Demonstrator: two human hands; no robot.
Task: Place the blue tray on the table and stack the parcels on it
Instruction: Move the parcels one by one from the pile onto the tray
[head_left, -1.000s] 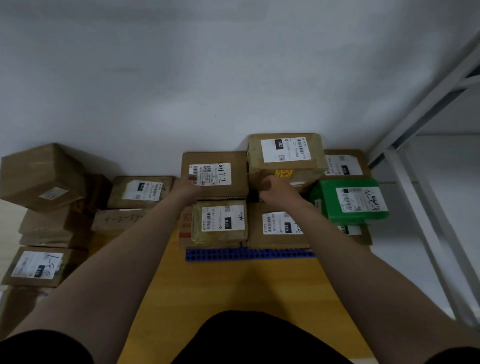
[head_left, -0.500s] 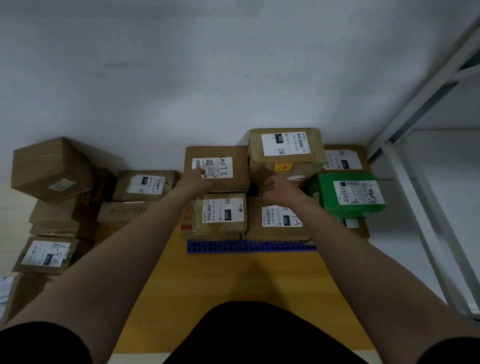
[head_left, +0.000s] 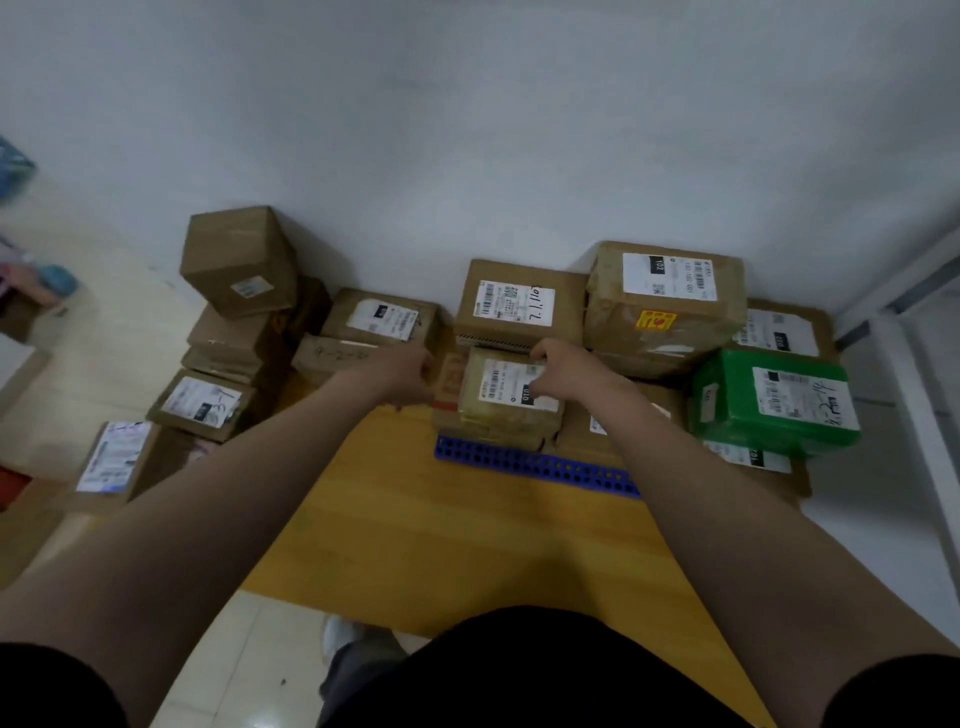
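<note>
The blue tray (head_left: 535, 465) lies on the wooden table (head_left: 441, 545); only its perforated front edge shows under stacked parcels. A small tape-wrapped parcel (head_left: 506, 415) sits on the front left of the stack. My right hand (head_left: 563, 371) lies on its top, fingers curled over the label. My left hand (head_left: 400, 376) is just left of the stack, fingers curled, beside a red-marked box (head_left: 449, 379). Behind stand a brown box with handwriting (head_left: 519, 304) and a taller taped box (head_left: 665, 301). A green parcel (head_left: 774, 402) tops the right side.
More brown parcels are piled to the left of the table, among them a tilted box (head_left: 239, 260) and a labelled one (head_left: 382, 319). A white wall stands close behind. A white metal rack (head_left: 914, 364) stands at the right. Tiled floor shows at the lower left.
Both hands have drawn back from the rear boxes to the front small parcel. The view has swung left and shows more of the left pile.
</note>
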